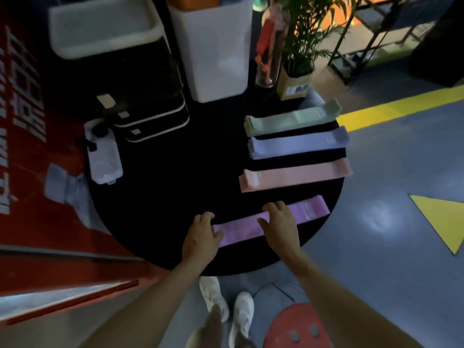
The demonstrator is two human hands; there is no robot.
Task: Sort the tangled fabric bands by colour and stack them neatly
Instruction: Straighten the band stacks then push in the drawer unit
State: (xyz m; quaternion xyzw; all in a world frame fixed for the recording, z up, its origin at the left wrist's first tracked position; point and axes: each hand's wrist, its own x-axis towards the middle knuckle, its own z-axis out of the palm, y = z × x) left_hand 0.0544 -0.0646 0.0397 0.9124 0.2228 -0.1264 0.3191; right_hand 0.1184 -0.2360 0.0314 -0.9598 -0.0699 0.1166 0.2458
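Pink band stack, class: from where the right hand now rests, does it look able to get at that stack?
Probably yes. The right hand rests on the purple bands, and the pink band stack lies just beyond it on the black table, with only bare tabletop between them.

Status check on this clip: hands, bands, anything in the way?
Left hand and right hand pressing purple band flat. Green, blue, pink stacks sorted. Nothing blocking.

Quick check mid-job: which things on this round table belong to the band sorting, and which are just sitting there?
Job:
green bands
blue bands
pink bands
purple bands, under left hand and right hand

Lying about:
white bin
potted plant
white device
black cases
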